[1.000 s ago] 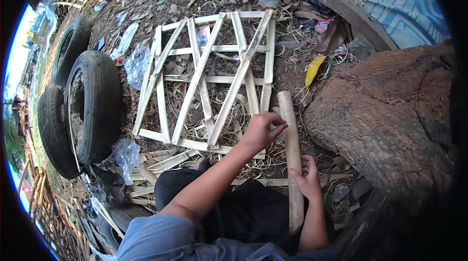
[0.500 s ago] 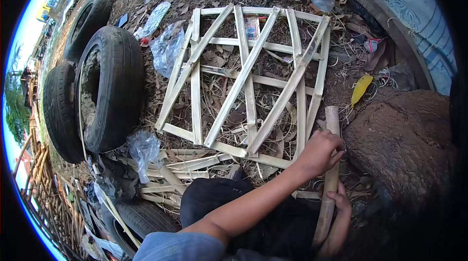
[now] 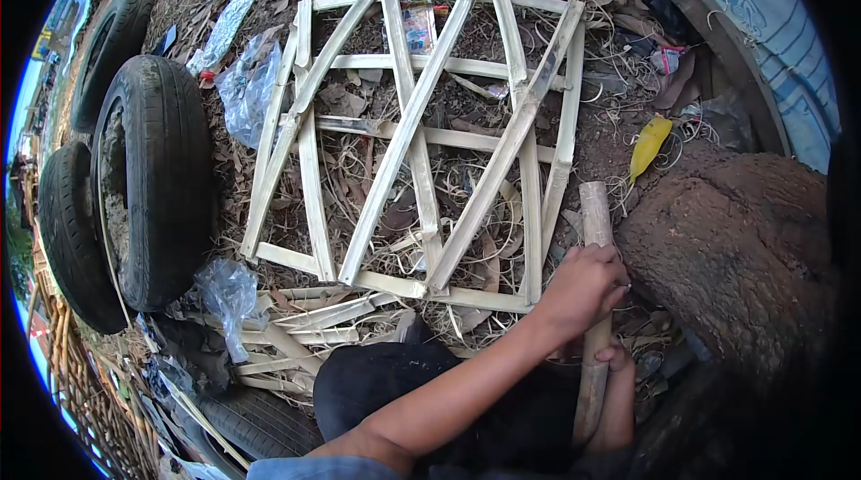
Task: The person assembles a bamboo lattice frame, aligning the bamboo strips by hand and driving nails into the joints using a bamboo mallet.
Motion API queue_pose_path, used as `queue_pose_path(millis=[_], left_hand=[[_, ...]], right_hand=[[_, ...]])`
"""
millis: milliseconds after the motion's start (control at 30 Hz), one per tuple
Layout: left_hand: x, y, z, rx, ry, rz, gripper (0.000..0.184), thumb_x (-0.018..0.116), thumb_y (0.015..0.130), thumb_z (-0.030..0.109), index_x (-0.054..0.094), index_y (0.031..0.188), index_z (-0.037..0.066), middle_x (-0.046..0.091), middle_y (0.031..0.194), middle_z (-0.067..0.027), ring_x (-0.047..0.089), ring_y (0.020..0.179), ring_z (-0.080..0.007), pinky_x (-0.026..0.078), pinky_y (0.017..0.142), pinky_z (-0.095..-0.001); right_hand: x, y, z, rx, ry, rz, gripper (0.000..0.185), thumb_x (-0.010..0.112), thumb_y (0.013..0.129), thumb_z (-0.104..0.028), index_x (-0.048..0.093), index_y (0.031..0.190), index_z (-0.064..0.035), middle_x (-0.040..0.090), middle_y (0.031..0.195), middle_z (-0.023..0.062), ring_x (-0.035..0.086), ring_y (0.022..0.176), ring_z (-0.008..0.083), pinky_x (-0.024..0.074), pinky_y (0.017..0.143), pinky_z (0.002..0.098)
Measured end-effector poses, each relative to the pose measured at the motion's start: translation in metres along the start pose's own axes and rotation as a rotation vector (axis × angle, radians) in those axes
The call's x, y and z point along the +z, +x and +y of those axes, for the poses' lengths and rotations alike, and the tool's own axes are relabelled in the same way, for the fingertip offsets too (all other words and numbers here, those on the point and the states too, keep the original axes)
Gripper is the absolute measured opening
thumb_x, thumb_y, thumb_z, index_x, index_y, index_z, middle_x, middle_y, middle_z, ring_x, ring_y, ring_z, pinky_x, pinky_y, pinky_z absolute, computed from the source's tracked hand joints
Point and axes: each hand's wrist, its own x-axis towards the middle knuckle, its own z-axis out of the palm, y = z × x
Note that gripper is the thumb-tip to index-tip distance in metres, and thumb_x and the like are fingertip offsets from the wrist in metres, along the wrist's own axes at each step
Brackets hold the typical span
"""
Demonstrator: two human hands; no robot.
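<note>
A pale, round bamboo-like stick (image 3: 595,213) stands nearly upright in the view at the lower right. My left hand (image 3: 587,290) is closed around its upper half, the knuckles facing up. Lower down, my right hand (image 3: 617,365) grips the same stick from the right side, and some of its fingers are hidden behind it. Left of the hands, a lattice of flat bamboo strips (image 3: 408,135) lies on the ground, its strips crossing diagonally over the crosspieces. Whether anything small sits between my left fingers is not visible.
A big brown stump or rock (image 3: 735,247) is right beside the stick. Old tires (image 3: 170,175) stand at the left. Loose split strips (image 3: 332,314) and a clear plastic bag (image 3: 229,296) lie near my dark-clothed knee (image 3: 386,381). A yellow leaf (image 3: 647,148) rests above the stump.
The view has shifted, so the lattice and tires appear further left. The stick leans a little differently, and both hands still hold it with only slight movement.
</note>
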Motion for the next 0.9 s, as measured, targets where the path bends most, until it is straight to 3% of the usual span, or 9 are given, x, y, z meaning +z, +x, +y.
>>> queue_pose_path(millis=[333,467,533,600,667,700,733,800,900], left_hand=[[-0.003,0.001,-0.015,-0.109,0.140,-0.051,0.010,0.072,0.078,0.013,0.070,0.084,0.005,0.064,0.082,-0.0087,0.064,0.083,-0.0303,0.048,0.076,-0.0418],[-0.005,0.000,-0.018,-0.190,0.173,-0.002,0.011,0.072,0.077,0.013,0.070,0.084,0.004,0.065,0.083,-0.0089,0.065,0.083,-0.0307,0.049,0.075,-0.0425],[-0.008,0.000,-0.022,-0.187,0.287,0.111,0.011,0.072,0.077,0.013,0.070,0.083,0.004,0.065,0.086,-0.0097,0.065,0.083,-0.0319,0.050,0.075,-0.0418],[-0.014,0.001,-0.024,-0.221,0.288,0.149,0.011,0.072,0.077,0.011,0.070,0.085,0.004,0.064,0.089,-0.0112,0.064,0.084,-0.0328,0.051,0.075,-0.0402],[-0.021,0.006,-0.016,-0.228,0.087,0.283,0.011,0.073,0.077,0.009,0.070,0.086,0.003,0.063,0.091,-0.0125,0.063,0.083,-0.0328,0.051,0.077,-0.0393],[-0.024,0.010,-0.009,-0.222,-0.005,0.296,0.012,0.074,0.077,0.007,0.069,0.086,0.002,0.062,0.090,-0.0117,0.063,0.085,-0.0308,0.050,0.076,-0.0381],[-0.026,0.013,0.001,-0.218,-0.021,0.283,0.012,0.074,0.077,0.007,0.069,0.086,0.002,0.062,0.090,-0.0117,0.063,0.085,-0.0308,0.050,0.076,-0.0381],[-0.033,0.017,0.029,-0.072,-0.180,0.384,0.011,0.075,0.077,0.007,0.068,0.084,0.002,0.061,0.090,-0.0089,0.061,0.085,-0.0280,0.048,0.075,-0.0367],[-0.046,0.014,0.071,0.044,-0.348,0.349,0.012,0.076,0.076,0.005,0.069,0.086,0.004,0.060,0.090,-0.0062,0.059,0.085,-0.0245,0.045,0.076,-0.0352]], right_hand=[[-0.015,0.000,0.006,-0.105,-0.101,-0.032,0.082,0.073,0.062,-0.031,0.041,0.129,0.0039,0.063,0.102,0.0220,0.064,0.098,0.0318,0.0509,0.090,0.0421],[-0.017,0.001,0.005,-0.105,-0.148,-0.083,0.083,0.072,0.062,-0.031,0.040,0.130,0.0042,0.064,0.102,0.0225,0.064,0.098,0.0320,0.0508,0.091,0.0420],[-0.016,-0.003,0.007,-0.112,-0.129,0.015,0.085,0.073,0.061,-0.034,0.040,0.129,0.0046,0.064,0.102,0.0226,0.064,0.098,0.0321,0.0509,0.091,0.0420],[-0.027,-0.005,0.010,-0.080,-0.056,-0.008,0.083,0.076,0.063,-0.026,0.039,0.131,0.0043,0.064,0.103,0.0224,0.064,0.098,0.0313,0.0508,0.089,0.0403],[-0.025,-0.017,0.004,-0.181,-0.445,0.310,0.080,0.077,0.067,-0.012,0.037,0.133,0.0042,0.064,0.104,0.0210,0.064,0.096,0.0301,0.0507,0.089,0.0374],[0.014,-0.020,-0.021,-0.192,-0.542,0.419,0.069,0.075,0.072,-0.002,0.041,0.132,0.0022,0.064,0.107,0.0189,0.064,0.095,0.0283,0.0506,0.087,0.0353],[0.042,-0.018,-0.035,-0.191,-0.541,0.441,0.069,0.075,0.072,-0.002,0.041,0.132,0.0022,0.064,0.107,0.0189,0.064,0.095,0.0283,0.0506,0.087,0.0353],[0.087,-0.008,-0.057,-0.474,-1.110,0.788,0.053,0.072,0.075,-0.004,0.050,0.124,0.0020,0.063,0.109,0.0172,0.064,0.094,0.0268,0.0514,0.085,0.0370],[0.108,0.036,-0.085,-0.757,-1.090,0.689,0.039,0.068,0.076,-0.003,0.057,0.114,0.0014,0.064,0.107,0.0160,0.064,0.097,0.0314,0.0497,0.087,0.0420]])
